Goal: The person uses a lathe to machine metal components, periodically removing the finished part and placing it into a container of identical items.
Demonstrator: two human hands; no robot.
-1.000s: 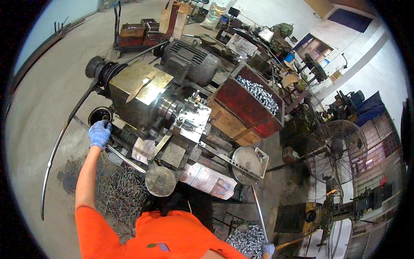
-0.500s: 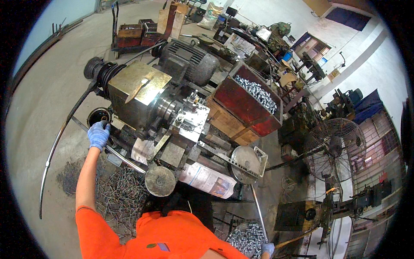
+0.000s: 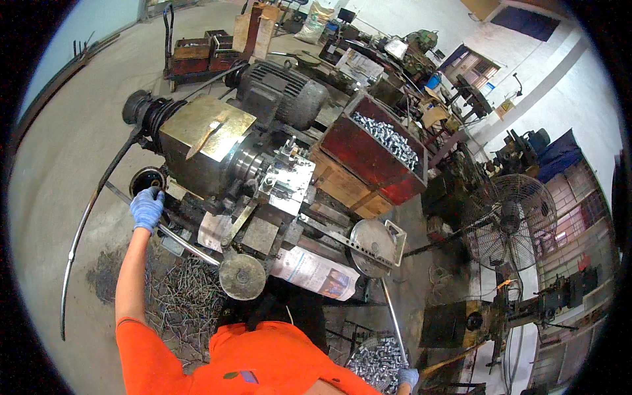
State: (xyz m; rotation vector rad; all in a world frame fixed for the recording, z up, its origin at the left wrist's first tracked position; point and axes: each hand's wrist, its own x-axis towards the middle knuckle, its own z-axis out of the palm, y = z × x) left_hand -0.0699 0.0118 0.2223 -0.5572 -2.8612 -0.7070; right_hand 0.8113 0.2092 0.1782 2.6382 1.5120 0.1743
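Note:
My left hand (image 3: 147,208), in a blue knitted glove, reaches out to a round dark pot (image 3: 146,180) at the left of a small lathe (image 3: 220,148). Its fingers are curled together at the pot's near edge; what they pinch is hidden. A shiny bar (image 3: 191,247) slants from beside this hand to a round metal disc (image 3: 242,276). At the lower right my right hand (image 3: 408,377), also gloved, closes round the lower end of a long steel lever (image 3: 393,309). The lever's top meets a round plate (image 3: 372,247) on the machine's right.
A red box (image 3: 375,155) of small shiny metal parts sits on a wooden crate behind the lathe. More parts fill a basket (image 3: 375,362) beside my right hand. Thin metal rods (image 3: 191,296) litter the floor. A caged fan (image 3: 510,220) stands at right; a hose (image 3: 85,230) hangs at left.
The view has shifted slightly, so the machine sits a little further left and up. My left hand stays at the pot's edge, and my right hand stays on the lever.

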